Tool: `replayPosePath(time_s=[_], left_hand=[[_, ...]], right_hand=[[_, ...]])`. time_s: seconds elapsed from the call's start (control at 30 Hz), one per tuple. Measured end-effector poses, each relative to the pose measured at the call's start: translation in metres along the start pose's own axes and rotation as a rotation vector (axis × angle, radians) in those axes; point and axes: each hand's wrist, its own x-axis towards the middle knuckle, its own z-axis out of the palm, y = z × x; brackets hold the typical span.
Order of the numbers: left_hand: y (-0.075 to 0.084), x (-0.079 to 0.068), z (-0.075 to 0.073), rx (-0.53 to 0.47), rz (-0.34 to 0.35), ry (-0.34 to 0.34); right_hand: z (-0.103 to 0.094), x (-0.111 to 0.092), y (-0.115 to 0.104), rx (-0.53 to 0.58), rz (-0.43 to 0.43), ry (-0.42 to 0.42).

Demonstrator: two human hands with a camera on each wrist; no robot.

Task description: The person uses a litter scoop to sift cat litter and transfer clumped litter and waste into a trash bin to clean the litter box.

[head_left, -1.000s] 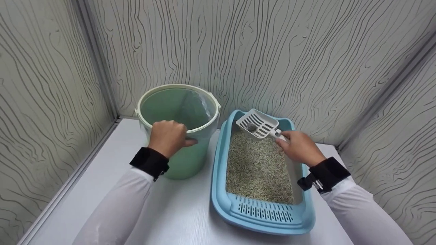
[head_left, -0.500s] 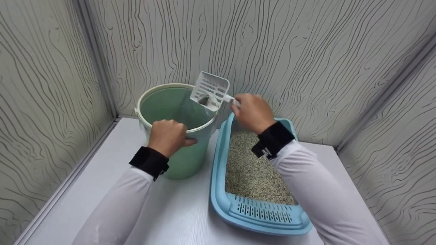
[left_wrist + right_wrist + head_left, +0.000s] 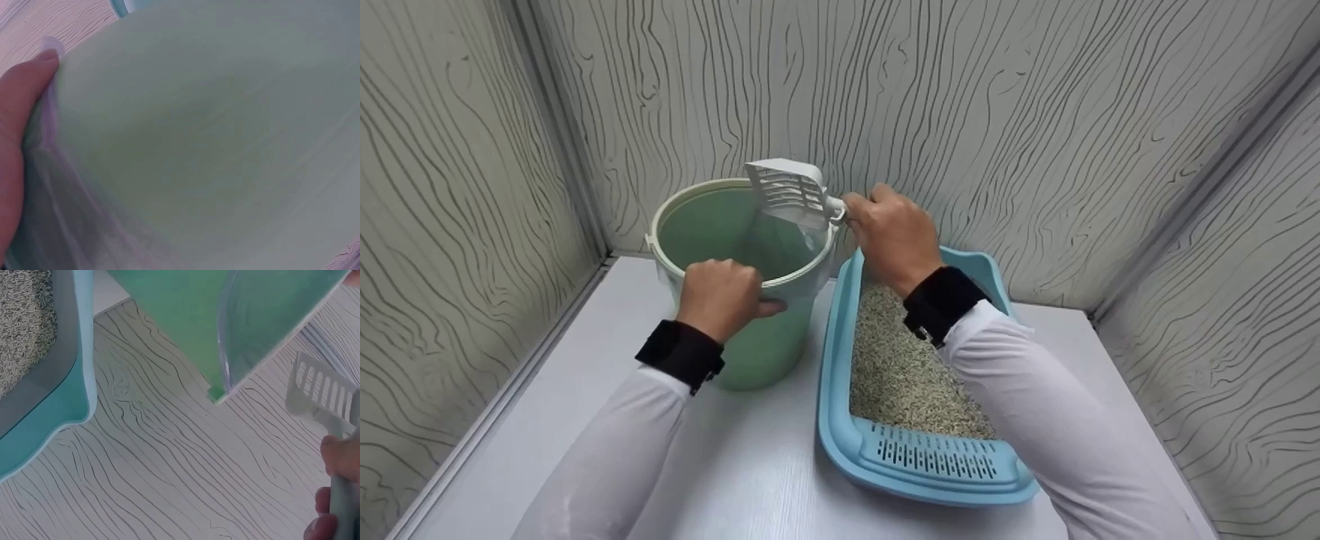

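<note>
My right hand (image 3: 896,236) grips the handle of a white slotted litter scoop (image 3: 789,191), tilted over the right side of a green bucket (image 3: 765,341). No clump shows on the scoop now. In the right wrist view, fingers (image 3: 340,455) wrap the scoop's handle. The left hand (image 3: 721,300) holds the bucket's near rim, knuckles up, thumb lying along the outside; the left wrist view shows that thumb (image 3: 34,79) against the bucket wall and a clear plastic liner (image 3: 73,219). The bucket's bottom is hidden.
Right of the bucket stands a blue litter box (image 3: 832,390) holding granular litter (image 3: 904,375), partly beneath my right forearm. Both are on a white table (image 3: 750,465). Wood-patterned panels (image 3: 840,90) enclose the back and sides.
The right hand has carried the scoop left from above the litter box to the bucket and tipped it. The grey clump on it is gone from sight. My left hand stays on the rim.
</note>
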Motion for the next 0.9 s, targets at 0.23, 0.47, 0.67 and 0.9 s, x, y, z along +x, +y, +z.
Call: replayPosePath(time_s=[0.23,0.47,0.67,0.9], left_hand=[[-0.002,-0.001,0.001,-0.003,-0.001,-0.037],[-0.004,-0.002,0.002,-0.01,0.004,-0.032],[-0.009,-0.004,0.004,-0.015,0.021,-0.021],[-0.015,-0.005,-0.005,-0.059,0.022,-0.09]], right_hand=[[-0.013,-0.006,0.013,0.092,0.1,-0.085],[-0.031,-0.022,0.041,0.165,0.222,-0.167],[-0.045,-0.045,0.069,0.198,0.319,-0.205],[-0.038,-0.087,0.102,0.196,0.419,-0.256]])
